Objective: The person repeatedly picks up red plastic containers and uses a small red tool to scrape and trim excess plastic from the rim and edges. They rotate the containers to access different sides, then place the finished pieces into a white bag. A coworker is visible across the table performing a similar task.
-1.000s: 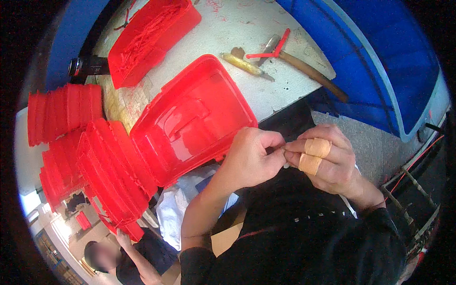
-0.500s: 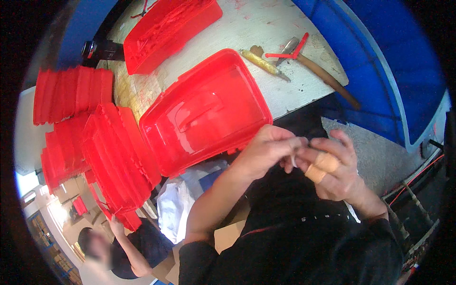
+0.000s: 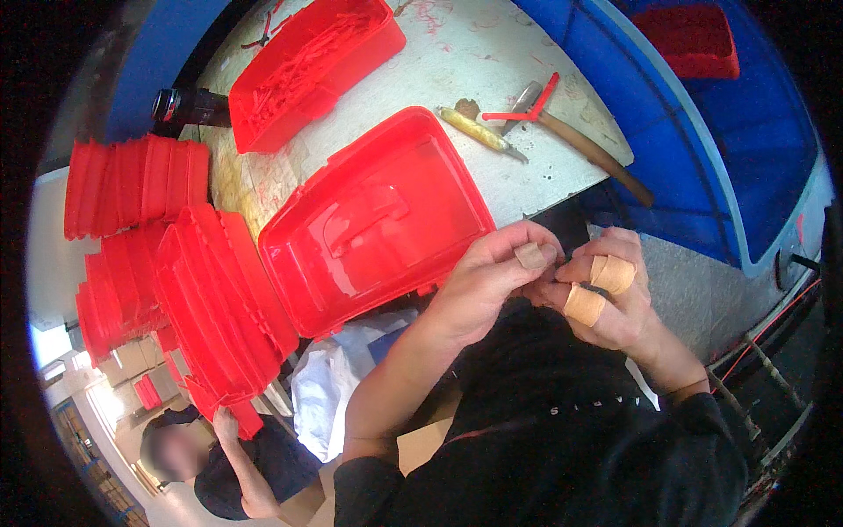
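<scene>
My left hand point(image 3: 496, 277) and my right hand point(image 3: 608, 294) meet in front of my black shirt, fingertips pinched together. What lies between them is hidden. A tan bandage patch point(image 3: 530, 256) sits on my left thumb. Two of my right fingers wear tan bandages point(image 3: 612, 275). Nearest to my hands, a shallow red plastic tray or lid point(image 3: 421, 189) with a raised handle-like shape lies tilted over the table edge, apart from my fingers. Behind it on the table are a yellow-handled knife-like tool point(image 3: 475, 129), a wooden-handled hammer point(image 3: 593, 149) and a red bent strip point(image 3: 533, 111).
A red bin point(image 3: 312, 105) of red scraps stands at the back of the white table point(image 3: 562, 184). Stacked red plastic parts point(image 3: 215, 303) rise at left. A large blue container point(image 3: 702, 167) at right holds a red piece point(image 3: 689, 39). A co-worker point(image 3: 241, 470) holds red parts at lower left.
A white bit between my fingers no longer shows; the tan patch on my left thumb now does. My fingertips stay together. The view has shifted slightly, bringing the red piece into sight.
</scene>
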`<action>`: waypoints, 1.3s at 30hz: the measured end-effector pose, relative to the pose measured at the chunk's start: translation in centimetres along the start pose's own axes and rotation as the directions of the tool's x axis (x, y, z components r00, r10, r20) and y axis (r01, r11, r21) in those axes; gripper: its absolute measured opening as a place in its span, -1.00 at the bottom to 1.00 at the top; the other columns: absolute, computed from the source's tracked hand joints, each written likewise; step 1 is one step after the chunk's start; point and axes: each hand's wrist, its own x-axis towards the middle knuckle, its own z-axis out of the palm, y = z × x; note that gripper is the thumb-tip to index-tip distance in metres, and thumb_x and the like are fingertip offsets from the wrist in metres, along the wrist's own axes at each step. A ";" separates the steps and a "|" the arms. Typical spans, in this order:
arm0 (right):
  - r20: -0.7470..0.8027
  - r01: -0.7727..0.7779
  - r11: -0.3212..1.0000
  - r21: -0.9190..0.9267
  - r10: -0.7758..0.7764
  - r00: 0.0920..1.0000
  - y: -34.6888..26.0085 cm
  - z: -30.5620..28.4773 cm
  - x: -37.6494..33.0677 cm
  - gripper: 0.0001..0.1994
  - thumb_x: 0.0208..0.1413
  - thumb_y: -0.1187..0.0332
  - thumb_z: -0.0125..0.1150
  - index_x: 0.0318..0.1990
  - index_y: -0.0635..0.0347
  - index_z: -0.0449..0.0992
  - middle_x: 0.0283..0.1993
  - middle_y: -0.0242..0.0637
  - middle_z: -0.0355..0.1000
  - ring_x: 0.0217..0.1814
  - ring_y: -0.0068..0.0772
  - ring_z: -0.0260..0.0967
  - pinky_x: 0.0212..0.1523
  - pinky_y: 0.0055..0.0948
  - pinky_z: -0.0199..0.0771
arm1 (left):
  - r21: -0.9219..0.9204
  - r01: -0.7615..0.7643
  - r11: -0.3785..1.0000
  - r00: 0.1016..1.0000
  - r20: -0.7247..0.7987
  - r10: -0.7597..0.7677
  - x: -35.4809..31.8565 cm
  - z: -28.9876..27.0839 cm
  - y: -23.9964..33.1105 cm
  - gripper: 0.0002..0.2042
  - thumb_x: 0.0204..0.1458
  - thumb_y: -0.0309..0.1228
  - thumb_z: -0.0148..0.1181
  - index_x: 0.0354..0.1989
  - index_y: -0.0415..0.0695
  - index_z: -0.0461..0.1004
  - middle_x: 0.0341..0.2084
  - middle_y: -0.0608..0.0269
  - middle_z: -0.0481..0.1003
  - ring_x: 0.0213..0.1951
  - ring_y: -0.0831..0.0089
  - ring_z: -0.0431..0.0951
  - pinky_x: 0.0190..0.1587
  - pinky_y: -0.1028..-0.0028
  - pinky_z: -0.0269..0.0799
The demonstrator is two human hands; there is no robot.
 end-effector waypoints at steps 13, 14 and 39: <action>0.141 -0.105 0.989 0.105 0.090 0.986 0.5 -1.2 2.6 -0.69 -0.21 0.44 0.45 -0.22 0.19 0.60 -0.15 -0.29 0.51 -0.05 -0.22 0.44 -0.08 -0.23 0.44 | 0.283 -0.099 0.954 0.995 0.024 0.096 -0.4 0.4 0.2 -0.76 0.30 -0.37 0.04 -0.17 -0.30 0.58 -0.36 0.31 0.58 -0.24 0.60 0.54 -0.17 0.53 0.45; 0.146 -0.110 0.988 0.110 0.094 0.985 0.5 -1.1 2.6 -0.70 -0.22 0.45 0.45 -0.23 0.18 0.59 -0.16 -0.29 0.50 -0.06 -0.21 0.44 -0.08 -0.22 0.44 | 0.349 -0.084 0.933 0.996 0.035 0.077 -0.3 0.4 0.3 -0.76 0.30 -0.40 0.03 -0.11 -0.32 0.56 -0.32 0.29 0.58 -0.21 0.57 0.54 -0.13 0.52 0.46; 0.216 -0.361 0.898 0.250 0.312 0.925 0.9 -2.2 2.8 -0.87 -0.06 0.50 0.38 -0.34 0.21 0.56 -0.32 -0.25 0.57 -0.26 -0.17 0.55 -0.15 -0.27 0.49 | 0.978 -0.208 0.012 0.803 0.163 0.572 -1.1 3.2 0.4 -0.22 -0.11 -0.32 0.42 0.29 -0.33 0.19 -0.06 -0.15 0.47 -0.03 -0.03 0.53 0.04 0.15 0.41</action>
